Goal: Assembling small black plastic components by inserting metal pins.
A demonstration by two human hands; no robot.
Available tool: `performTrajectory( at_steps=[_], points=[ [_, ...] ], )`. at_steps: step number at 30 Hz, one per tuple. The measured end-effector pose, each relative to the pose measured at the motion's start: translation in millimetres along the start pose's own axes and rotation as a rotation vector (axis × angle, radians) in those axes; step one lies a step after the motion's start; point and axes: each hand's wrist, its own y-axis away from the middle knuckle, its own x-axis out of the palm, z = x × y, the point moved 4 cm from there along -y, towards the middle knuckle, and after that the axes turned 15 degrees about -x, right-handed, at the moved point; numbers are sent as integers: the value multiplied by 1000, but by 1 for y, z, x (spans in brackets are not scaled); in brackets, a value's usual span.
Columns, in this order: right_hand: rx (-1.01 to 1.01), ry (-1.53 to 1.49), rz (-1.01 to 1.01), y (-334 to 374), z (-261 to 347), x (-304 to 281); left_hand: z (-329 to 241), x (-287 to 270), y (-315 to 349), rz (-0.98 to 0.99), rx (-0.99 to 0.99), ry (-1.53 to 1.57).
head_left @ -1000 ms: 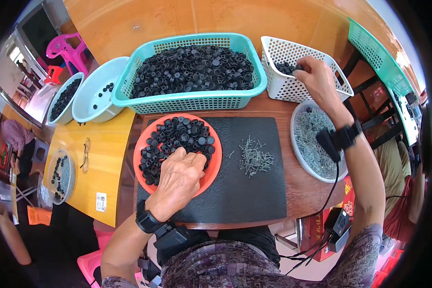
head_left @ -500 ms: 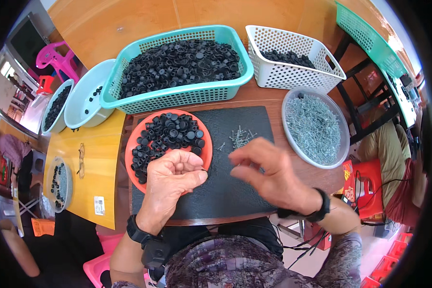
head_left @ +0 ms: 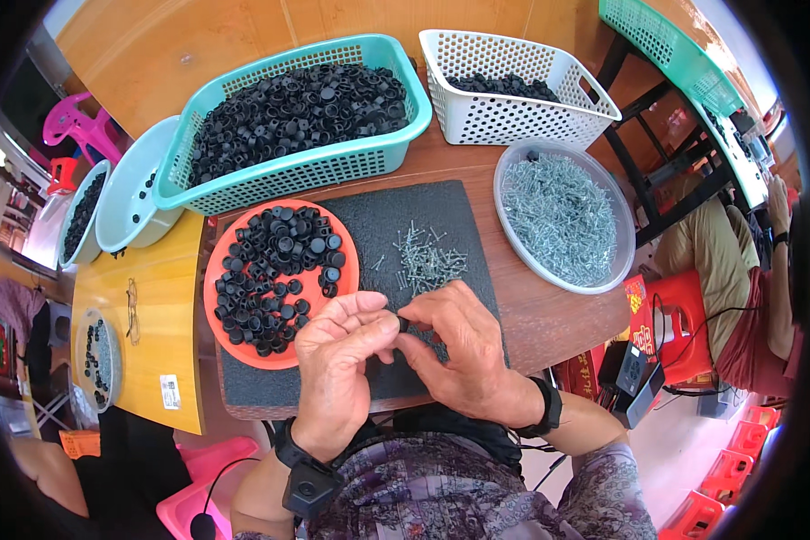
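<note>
- Right hand [head_left: 463, 355] pinches a black cap [head_left: 402, 324]; left hand [head_left: 337, 355] curls beside it, its grip unclear.
- Steady both above the mat [head_left: 378, 209]: screws [head_left: 427, 263] one o'clock, plate [head_left: 311, 283] ten.

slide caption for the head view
Left hand and right hand meet at a small black piece near a red plate of caps.

caps [head_left: 259, 254] in plate [head_left: 311, 288] | plate on mat [head_left: 450, 205] | screws [head_left: 427, 261] right of plate

Eyeglasses [head_left: 132, 310] lying on the yellow table [head_left: 157, 270], white label [head_left: 170, 392] near its near right corner; pink chair [head_left: 79, 126] beyond its far edge, red stool [head_left: 690, 337] off the brown table's [head_left: 558, 319] right edge
</note>
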Motion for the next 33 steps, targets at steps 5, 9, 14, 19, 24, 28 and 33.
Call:
performTrajectory(
  at_steps=[5, 9, 14, 19, 24, 28, 33],
  points=[
    [-22, 71, -40, 7, 1, -1, 15, 1, 2, -1, -79, 136],
    [-50, 130, -58, 8, 5, -3, 15, 5, 3, 1, -93, 187],
    [220, -76, -97, 12, 4, -5, 13, 2, 5, -77, 30, 76],
    [169, -36, -124, 20, -4, 6, 19, 0, 2, -59, 80, 41],
    [188, 28, -11, 24, -15, 12, 29, -7, -9, -80, 137, -53],
    [198, 18, 25, 32, -20, 8, 34, -7, -11, -110, 191, -200],
    [248, 27, -59, 38, -14, -11, 32, -8, -6, -147, 219, -337]
  ],
)
